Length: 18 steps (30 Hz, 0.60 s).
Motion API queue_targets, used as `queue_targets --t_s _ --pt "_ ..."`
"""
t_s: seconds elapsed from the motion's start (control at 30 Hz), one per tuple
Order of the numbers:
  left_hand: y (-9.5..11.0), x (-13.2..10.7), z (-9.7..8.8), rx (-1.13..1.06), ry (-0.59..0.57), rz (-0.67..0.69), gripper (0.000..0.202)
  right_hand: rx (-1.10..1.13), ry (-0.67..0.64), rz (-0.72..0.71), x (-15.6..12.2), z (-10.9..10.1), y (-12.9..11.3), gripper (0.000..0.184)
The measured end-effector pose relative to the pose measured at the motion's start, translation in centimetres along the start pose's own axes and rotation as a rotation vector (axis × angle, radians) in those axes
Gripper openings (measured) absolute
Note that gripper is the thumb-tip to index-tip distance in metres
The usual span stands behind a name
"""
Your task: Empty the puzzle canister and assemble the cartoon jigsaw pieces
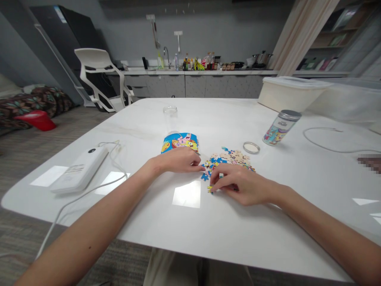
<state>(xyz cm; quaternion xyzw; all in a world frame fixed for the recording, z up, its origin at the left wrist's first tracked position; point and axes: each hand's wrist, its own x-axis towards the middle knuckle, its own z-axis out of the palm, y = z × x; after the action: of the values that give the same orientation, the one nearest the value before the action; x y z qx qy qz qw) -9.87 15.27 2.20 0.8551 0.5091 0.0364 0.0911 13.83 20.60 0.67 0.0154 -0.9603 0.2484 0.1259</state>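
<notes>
Puzzle pieces (230, 158) lie heaped mid-worktop (190, 234), mostly unjoined, I'd judge. The right hand (241, 184) has its grip pinching one at the near edge. The left hand (181, 160) touches the heap, its grip unclear.

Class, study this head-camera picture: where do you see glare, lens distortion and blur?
Head view: rectangular glare patches shine on the white table, one near the left hand and right hand; wide-angle distortion bows the table's edges; a pixelated patch masks something at the right edge; the puzzle pieces look fairly sharp.

Blue-and-yellow puzzle pieces (230, 158), white table (208, 234)
</notes>
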Motion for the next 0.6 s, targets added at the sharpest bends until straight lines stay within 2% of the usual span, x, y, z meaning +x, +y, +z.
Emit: queue_targets --t_s 0.1,0.43,0.6 --pt "-0.1 0.0 -0.1 0.012 0.010 -0.001 0.041 -0.041 0.036 0.045 -0.2 -0.2 0.5 0.037" --pt "-0.1 -0.4 -0.9 0.097 -0.019 -0.112 0.024 -0.227 0.052 0.129 -0.4 -0.8 1.5 0.031" --pt "0.0 -0.4 -0.9 0.093 -0.033 -0.086 0.021 -0.286 0.079 0.154 -0.5 -1.1 1.9 0.029"
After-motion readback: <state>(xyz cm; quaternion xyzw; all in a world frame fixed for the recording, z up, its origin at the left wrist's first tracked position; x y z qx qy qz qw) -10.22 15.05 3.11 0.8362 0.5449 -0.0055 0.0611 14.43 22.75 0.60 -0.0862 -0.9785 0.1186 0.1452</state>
